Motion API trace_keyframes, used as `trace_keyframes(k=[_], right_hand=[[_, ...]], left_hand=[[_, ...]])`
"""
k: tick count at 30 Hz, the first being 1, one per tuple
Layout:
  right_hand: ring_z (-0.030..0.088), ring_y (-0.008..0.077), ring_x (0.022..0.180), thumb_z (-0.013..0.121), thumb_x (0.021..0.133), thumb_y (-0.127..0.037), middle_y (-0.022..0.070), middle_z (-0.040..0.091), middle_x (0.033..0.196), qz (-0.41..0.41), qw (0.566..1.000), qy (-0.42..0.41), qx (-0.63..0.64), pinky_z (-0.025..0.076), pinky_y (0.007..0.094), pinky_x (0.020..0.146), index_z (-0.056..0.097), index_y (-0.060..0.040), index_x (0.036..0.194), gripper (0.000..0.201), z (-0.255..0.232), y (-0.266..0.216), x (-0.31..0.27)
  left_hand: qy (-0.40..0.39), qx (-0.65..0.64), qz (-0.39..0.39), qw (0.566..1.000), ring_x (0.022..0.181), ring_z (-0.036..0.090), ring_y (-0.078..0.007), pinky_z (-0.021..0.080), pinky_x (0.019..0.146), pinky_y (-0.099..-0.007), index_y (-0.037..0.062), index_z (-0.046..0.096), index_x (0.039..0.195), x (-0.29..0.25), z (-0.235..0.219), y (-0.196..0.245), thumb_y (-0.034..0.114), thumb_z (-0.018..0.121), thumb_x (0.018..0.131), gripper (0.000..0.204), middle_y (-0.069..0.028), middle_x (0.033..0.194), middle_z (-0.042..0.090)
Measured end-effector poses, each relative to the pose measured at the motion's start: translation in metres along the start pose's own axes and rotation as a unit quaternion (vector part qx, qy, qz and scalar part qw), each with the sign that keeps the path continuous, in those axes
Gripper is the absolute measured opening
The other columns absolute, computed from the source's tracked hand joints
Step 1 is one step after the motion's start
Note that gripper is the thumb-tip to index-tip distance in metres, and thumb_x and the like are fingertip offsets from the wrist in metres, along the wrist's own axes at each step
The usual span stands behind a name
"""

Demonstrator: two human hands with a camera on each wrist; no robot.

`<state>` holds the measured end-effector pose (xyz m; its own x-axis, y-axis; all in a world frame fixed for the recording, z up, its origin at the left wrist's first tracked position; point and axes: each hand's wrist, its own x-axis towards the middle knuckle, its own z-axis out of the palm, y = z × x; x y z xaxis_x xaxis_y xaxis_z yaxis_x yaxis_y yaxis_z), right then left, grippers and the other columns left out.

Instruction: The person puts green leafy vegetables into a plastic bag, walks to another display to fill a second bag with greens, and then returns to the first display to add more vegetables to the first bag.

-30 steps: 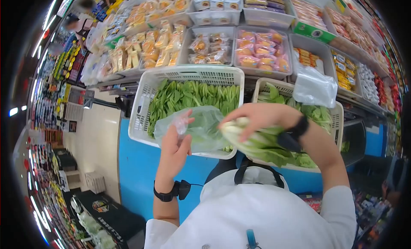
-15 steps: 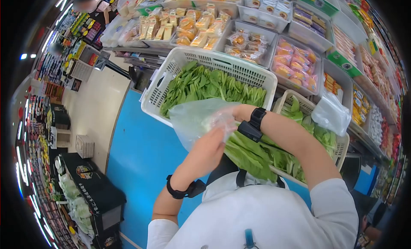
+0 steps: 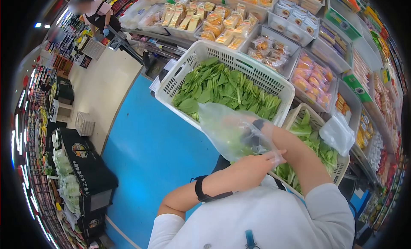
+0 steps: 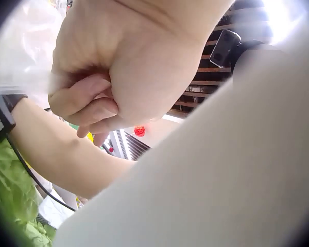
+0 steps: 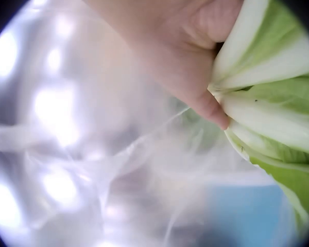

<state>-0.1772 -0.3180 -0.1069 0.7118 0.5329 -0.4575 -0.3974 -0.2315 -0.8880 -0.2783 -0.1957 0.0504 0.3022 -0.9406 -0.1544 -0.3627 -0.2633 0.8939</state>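
Observation:
A clear plastic bag [image 3: 214, 120] hangs over the near side of a white crate, drawn over my right hand [image 3: 239, 124] and wrist. Inside it, that hand grips a head of leafy greens with thick white stalks [image 5: 273, 105] by the stalk end, the thumb [image 5: 213, 110] lying at the base of the stalks. My left hand [image 3: 257, 165] holds the bag's mouth beside the right forearm. In the left wrist view its fingers [image 4: 85, 103] are curled, and the bag shows blurred beside them.
Bundled leafy greens [image 3: 222, 86] fill the white crate [image 3: 169, 92]. More greens lie in a second crate [image 3: 342, 168] at the right, with a stack of plastic bags [image 3: 338, 133] on its corner. Bins of packaged snacks [image 3: 314, 77] stand behind. Another person [image 3: 100, 15] stands at far left.
My right hand has pushed the greens into the bag, which now covers the wrist. My left hand has moved right along the bag's mouth. The head view has turned left.

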Motion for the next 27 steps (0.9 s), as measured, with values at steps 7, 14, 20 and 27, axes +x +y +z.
trace_keyframes(k=[7, 14, 20, 27], right_hand=[[0.062, 0.0117, 0.097, 0.058, 0.093, -0.034, 0.0053, 0.068, 0.110, 0.058, 0.979, -0.085, 0.177, 0.049, 0.0290, 0.085, 0.067, -0.0115, 0.119, 0.035, -0.010, -0.011, 0.013], [0.063, 0.0198, 0.100, 0.057, 0.094, -0.037, 0.0123, 0.066, 0.112, -0.016, 0.997, -0.054, 0.058, 0.047, 0.0323, 0.089, 0.063, -0.0074, 0.122, 0.042, -0.011, -0.015, 0.011], [0.061, 0.0236, 0.103, 0.057, 0.094, -0.037, 0.0147, 0.065, 0.115, -0.027, 0.999, -0.020, -0.006, 0.046, 0.0337, 0.091, 0.061, -0.0055, 0.124, 0.044, -0.010, 0.003, -0.006], [0.060, 0.0280, 0.106, 0.057, 0.094, -0.037, 0.0175, 0.063, 0.117, -0.039, 0.996, 0.042, -0.075, 0.045, 0.0352, 0.094, 0.059, -0.0033, 0.126, 0.046, -0.015, 0.026, -0.042]], left_hand=[[0.068, -0.081, 0.068, 0.992, 0.126, 0.048, -0.0360, 0.041, 0.104, -0.0413, 0.0027, 0.048, 0.132, -0.014, 0.001, -0.028, -0.011, 0.041, 0.082, 0.053, -0.0163, 0.144, 0.043], [-0.035, -0.151, 0.075, 0.985, 0.126, 0.048, -0.0352, 0.039, 0.106, -0.0413, 0.0025, 0.048, 0.133, -0.020, -0.009, 0.001, -0.007, 0.043, 0.087, 0.047, -0.0186, 0.133, 0.053], [-0.008, -0.259, -0.053, 0.964, 0.061, 0.058, -0.0149, 0.047, 0.059, -0.0281, 0.0062, 0.052, 0.131, -0.025, -0.068, 0.002, 0.003, 0.043, 0.092, 0.040, -0.0075, 0.082, 0.063], [0.074, -0.344, -0.033, 0.936, 0.044, 0.038, -0.0032, 0.031, 0.043, -0.0191, -0.0002, 0.052, 0.133, -0.017, -0.076, -0.009, 0.007, 0.045, 0.093, 0.041, -0.0036, 0.082, 0.063]])
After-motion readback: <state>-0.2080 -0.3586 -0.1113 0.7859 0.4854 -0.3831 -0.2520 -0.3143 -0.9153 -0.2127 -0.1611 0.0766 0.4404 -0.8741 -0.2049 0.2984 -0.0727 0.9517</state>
